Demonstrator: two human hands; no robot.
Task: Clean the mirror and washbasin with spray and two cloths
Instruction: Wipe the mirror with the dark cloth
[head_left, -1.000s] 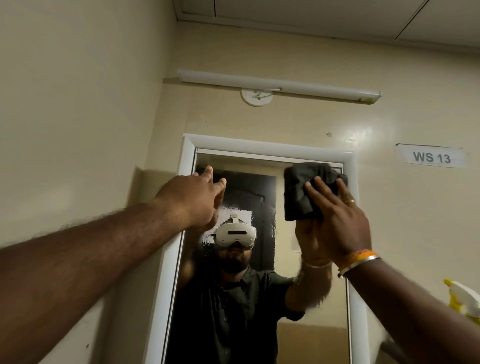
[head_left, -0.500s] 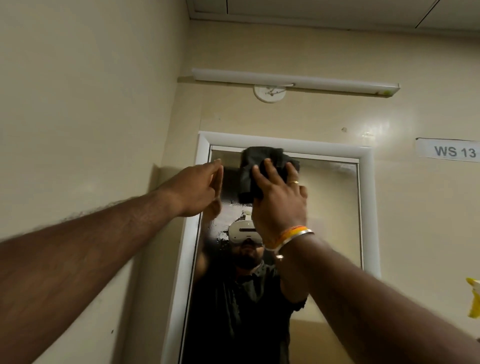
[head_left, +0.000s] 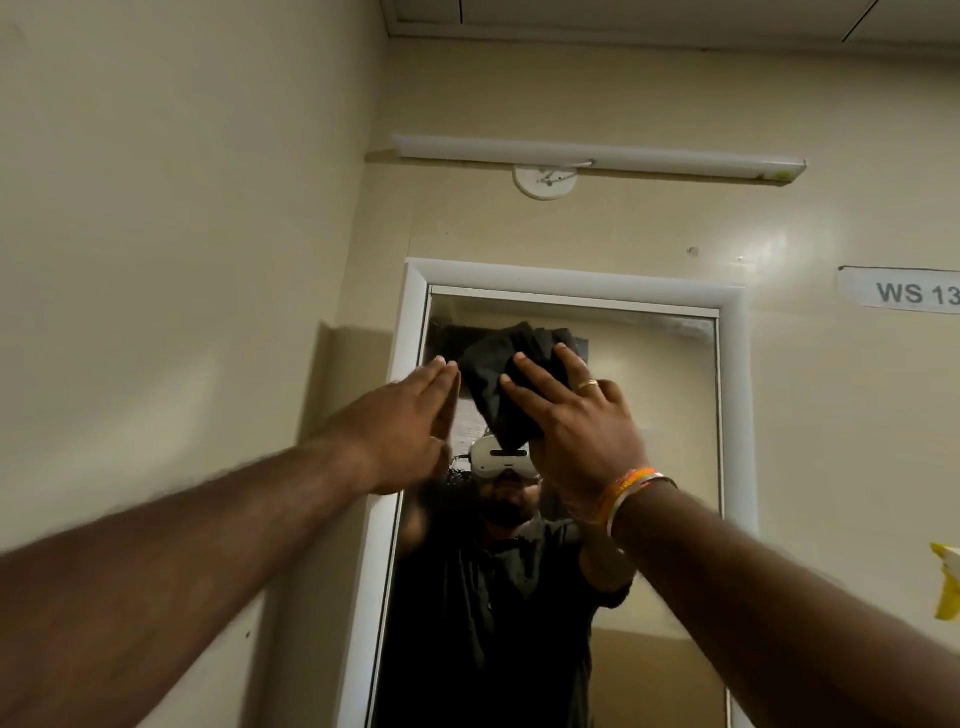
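Pressing the dark cloth (head_left: 511, 384) flat-fingered, the right hand (head_left: 576, 431) has slid left toward the open left hand (head_left: 410, 431).

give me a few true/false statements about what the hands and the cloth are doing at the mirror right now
1. The right hand presses a dark cloth against the mirror with straight fingers. True.
2. The left hand holds a spray bottle. False: it holds nothing; its straight fingers lie at the mirror's left edge.
3. The cloth is on the upper left part of the glass. True.
4. The cloth is white. False: it is dark grey or black.
5. A tube light is mounted on the wall above the mirror. True.
6. The sign on the wall reads WS 20. False: it reads WS 13.
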